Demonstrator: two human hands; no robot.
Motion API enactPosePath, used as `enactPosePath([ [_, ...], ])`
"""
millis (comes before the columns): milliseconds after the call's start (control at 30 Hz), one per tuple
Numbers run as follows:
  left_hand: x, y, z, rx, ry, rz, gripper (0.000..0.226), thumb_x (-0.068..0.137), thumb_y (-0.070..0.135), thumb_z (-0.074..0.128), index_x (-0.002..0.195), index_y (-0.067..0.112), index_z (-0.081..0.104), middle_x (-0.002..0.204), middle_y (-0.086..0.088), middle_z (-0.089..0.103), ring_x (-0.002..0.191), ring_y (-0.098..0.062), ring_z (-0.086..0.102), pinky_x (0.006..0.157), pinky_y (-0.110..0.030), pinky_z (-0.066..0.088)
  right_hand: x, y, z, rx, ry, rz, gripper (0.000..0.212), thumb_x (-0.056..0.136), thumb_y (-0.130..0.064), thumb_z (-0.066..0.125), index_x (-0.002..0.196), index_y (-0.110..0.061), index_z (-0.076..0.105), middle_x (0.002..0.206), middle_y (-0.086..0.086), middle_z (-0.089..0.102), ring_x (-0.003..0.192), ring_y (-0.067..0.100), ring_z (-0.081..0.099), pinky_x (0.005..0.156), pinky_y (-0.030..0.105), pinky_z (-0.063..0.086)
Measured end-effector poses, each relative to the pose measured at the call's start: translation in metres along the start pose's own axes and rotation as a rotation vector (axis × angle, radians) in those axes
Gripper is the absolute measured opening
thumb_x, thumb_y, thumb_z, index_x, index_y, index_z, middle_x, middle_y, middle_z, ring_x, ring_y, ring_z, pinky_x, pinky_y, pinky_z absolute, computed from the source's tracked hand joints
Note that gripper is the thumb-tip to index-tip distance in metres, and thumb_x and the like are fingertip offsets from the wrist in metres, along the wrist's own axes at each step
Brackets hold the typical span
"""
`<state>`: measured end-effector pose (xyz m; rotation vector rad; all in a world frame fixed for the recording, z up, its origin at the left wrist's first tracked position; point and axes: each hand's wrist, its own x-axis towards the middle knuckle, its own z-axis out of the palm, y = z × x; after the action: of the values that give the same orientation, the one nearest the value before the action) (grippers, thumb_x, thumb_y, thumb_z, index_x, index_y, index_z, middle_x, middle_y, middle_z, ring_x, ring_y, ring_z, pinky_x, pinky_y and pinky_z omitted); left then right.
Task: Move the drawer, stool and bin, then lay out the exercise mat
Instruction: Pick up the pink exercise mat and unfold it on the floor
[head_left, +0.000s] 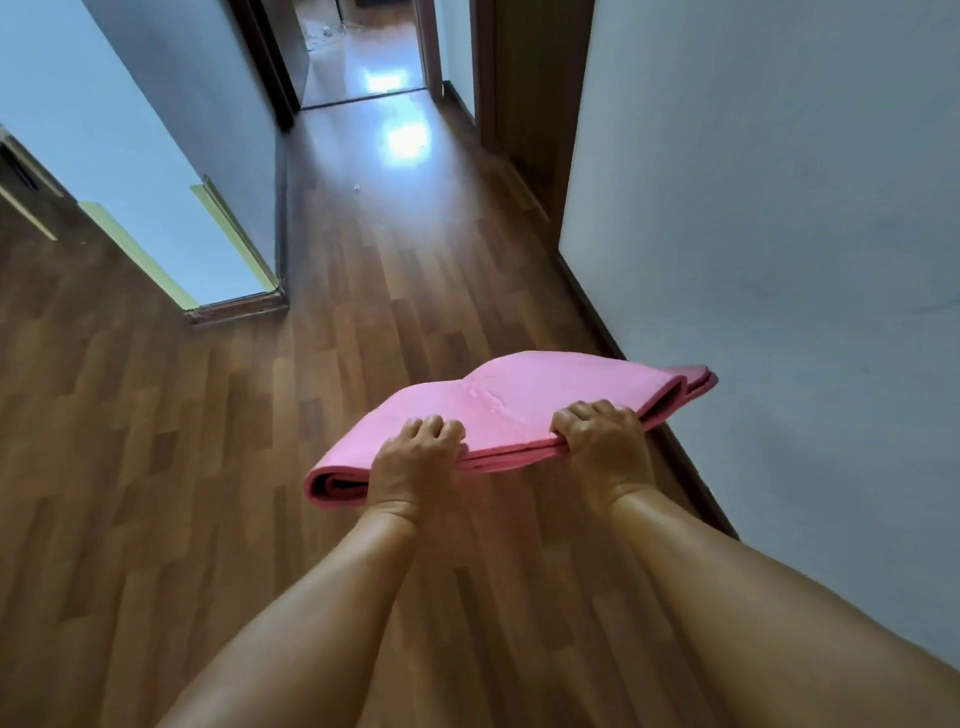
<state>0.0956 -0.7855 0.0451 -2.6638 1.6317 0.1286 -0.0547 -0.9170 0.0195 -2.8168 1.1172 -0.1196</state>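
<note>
both hands — left hand (415, 457), right hand (602, 441) — clamp fingers (584, 415) over the folded pink mat (519, 400)'s near edge; light, floppy foam, best held there.

A folded pink foam exercise mat (519, 410) is held above the brown wood-plank floor (182, 467), the left hand (413, 457) on its near edge toward the left end and the right hand (602, 447) toward the right end. A pale plaster wall (779, 234) stands just right of the mat. Ahead, the floor runs between walls to a dark-framed doorway (363, 52), with a wall corner (234, 291) to the left.
</note>
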Motion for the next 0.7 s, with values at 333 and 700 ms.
enactPosePath([
  [333, -0.034, 0.023, 0.123, 0.071, -0.19, 0.092, 0.035, 0.091, 0.008, 0.049, 0.122, 0.022, 0.059, 0.118, -0.004, 0.05, 0.114, -0.026, 0.048, 0.08, -0.036, 0.048, -0.076, 0.008, 0.119, 0.006, -0.275, 0.155, 0.02, 0.092, -0.008, 0.044, 0.102, -0.019, 0.057, 0.108, 0.002, 0.06, 0.102, 0.025, 0.056, 0.081, 0.035, 0.042],
  [700, -0.027, 0.029, 0.294, 0.068, -0.208, 0.072, 0.034, 0.086, 0.0, 0.049, 0.113, 0.019, 0.054, 0.117, -0.007, 0.046, 0.111, -0.029, 0.045, 0.072, -0.036, 0.048, -0.083, 0.038, 0.277, 0.032, -0.271, 0.199, 0.032, 0.087, 0.002, 0.039, 0.105, -0.018, 0.057, 0.11, 0.002, 0.059, 0.107, 0.024, 0.055, 0.084, 0.034, 0.041],
])
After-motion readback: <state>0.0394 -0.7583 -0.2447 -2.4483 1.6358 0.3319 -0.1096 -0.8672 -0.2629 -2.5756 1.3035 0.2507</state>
